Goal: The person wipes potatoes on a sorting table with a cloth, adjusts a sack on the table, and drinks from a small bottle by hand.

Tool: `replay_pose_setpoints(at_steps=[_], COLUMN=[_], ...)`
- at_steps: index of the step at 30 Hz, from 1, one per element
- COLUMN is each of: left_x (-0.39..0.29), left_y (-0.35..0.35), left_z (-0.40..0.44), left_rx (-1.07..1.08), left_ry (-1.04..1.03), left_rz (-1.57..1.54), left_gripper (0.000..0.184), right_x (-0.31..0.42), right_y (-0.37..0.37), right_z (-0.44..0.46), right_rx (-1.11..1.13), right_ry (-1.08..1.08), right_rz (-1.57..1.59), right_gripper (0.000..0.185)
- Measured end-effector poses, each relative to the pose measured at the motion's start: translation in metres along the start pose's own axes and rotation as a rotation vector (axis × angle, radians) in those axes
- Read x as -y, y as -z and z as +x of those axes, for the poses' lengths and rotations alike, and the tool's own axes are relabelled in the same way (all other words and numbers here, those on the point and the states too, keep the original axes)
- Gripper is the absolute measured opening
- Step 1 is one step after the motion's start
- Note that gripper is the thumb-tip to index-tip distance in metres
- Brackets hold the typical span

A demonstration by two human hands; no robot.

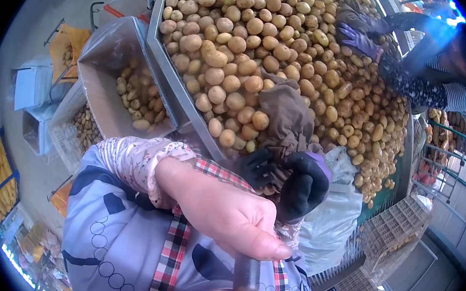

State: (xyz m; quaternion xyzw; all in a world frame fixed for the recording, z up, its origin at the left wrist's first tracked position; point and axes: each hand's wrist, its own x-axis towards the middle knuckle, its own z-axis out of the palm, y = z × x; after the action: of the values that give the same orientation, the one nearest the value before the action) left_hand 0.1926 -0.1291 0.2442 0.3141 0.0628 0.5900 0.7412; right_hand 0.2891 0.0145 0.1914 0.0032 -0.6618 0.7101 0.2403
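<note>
My left hand is bare and comes in from the left in a floral cuff. Its fingers are wrapped round a short dark grey cylinder, close to the camera. My right hand, in a black and purple glove, is curled closed near my chest; what it holds, if anything, is hidden. Just left of it are the black fingers of another glove; whether that one is empty I cannot tell. Beyond both lies a crumpled brown cloth on the potatoes.
The potatoes fill a metal-edged table. Across it, a co-worker's purple-gloved hand rests on them. At left stands a lined cardboard box with potatoes. A pale plastic bag and a crate are at right.
</note>
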Motion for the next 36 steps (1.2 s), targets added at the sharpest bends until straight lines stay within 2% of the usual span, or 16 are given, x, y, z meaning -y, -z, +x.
replay_pose_setpoints(at_steps=[9, 11, 14, 17, 20, 23, 24, 29, 36], left_x=[0.000, -0.004, 0.000, -0.004, 0.002, -0.002, -0.001, -0.001, -0.003], left_y=[-0.001, -0.001, -0.003, -0.005, -0.008, -0.005, -0.005, -0.002, -0.003], left_z=[0.003, 0.002, 0.002, 0.001, 0.001, 0.001, 0.002, 0.008, 0.010], left_rx=[0.037, 0.036, 0.001, 0.039, 0.029, 0.054, 0.057, 0.073, 0.064], left_ry=[0.001, 0.039, -0.095, -0.150, -0.180, -0.065, -0.094, -0.152, -0.113], left_rz=[-0.006, 0.004, 0.093, 0.039, 0.026, 0.029, 0.030, 0.098, -0.007], left_gripper=[0.047, 0.046, 0.039, 0.031, 0.029, 0.028, 0.028, 0.028, 0.031], right_x=[0.000, -0.002, -0.007, -0.017, -0.016, -0.006, -0.004, -0.002, 0.003], right_y=[0.006, 0.007, 0.011, 0.015, 0.016, 0.013, 0.013, 0.012, 0.014], right_z=[-0.002, -0.002, 0.000, 0.001, 0.001, 0.001, 0.001, 0.001, 0.007], right_rx=[0.010, 0.031, 0.075, 0.153, 0.147, 0.104, 0.098, 0.074, 0.104], right_ry=[-0.033, -0.031, -0.025, 0.003, 0.007, -0.026, -0.027, -0.057, -0.055], right_rz=[-0.052, 0.010, 0.144, 0.362, 0.301, 0.127, 0.089, 0.046, -0.021], right_gripper=[0.027, 0.027, 0.027, 0.027, 0.027, 0.027, 0.027, 0.027, 0.026])
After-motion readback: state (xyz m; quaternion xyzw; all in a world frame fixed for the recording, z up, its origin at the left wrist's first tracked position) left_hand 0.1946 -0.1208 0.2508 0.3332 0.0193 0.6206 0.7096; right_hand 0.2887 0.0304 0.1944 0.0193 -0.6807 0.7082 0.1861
